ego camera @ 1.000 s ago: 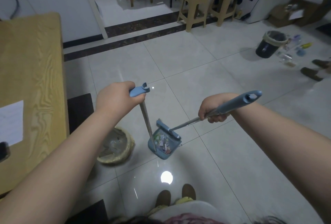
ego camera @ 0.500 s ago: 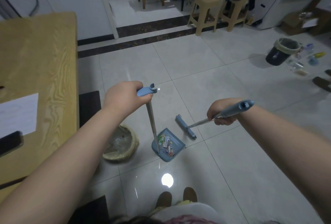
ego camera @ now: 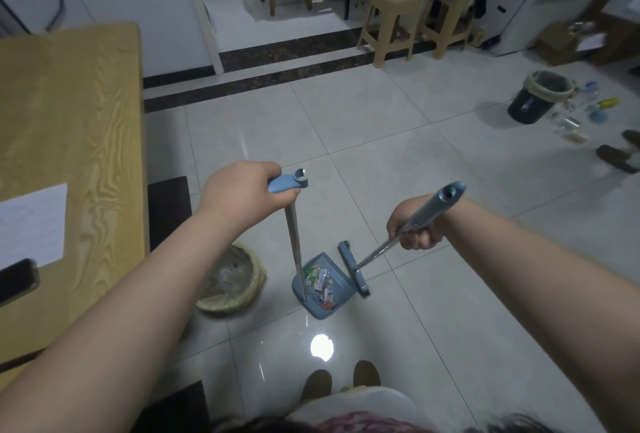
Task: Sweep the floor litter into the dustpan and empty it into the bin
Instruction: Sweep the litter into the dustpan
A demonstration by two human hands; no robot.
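Two bare hands show in the middle of the frame, each closed around one long-handled tool. The left hand (ego camera: 239, 195) is wrapped fully around the blue plastic grip at the top of the blue long-handled dustpan (ego camera: 323, 289), whose thin metal pole runs nearly straight down to the pan on the grey tiled floor (ego camera: 381, 128) at lower centre. The right hand (ego camera: 414, 226) is fisted tight around the blue-and-metal handle of the blue flat-headed broom (ego camera: 353, 271); its narrow head lies just beside the pan's right edge, slanted.

Inside the pan sits a small heap of colourful litter scraps (ego camera: 320, 282), too small to count. Two bins are in view: one round bin lined with a pale yellowish bag (ego camera: 232, 285) just left of the pan at lower left, and one dark round bin with a pale liner (ego camera: 535, 97) at the upper right, well apart, with loose bottles and scraps (ego camera: 581, 114) scattered on the floor beside it.

One light wooden table (ego camera: 69, 142) fills the left edge, bearing one white sheet of paper (ego camera: 31, 228) and one dark phone (ego camera: 15, 282). Two beige plastic stools (ego camera: 394, 22) stand at the upper centre.
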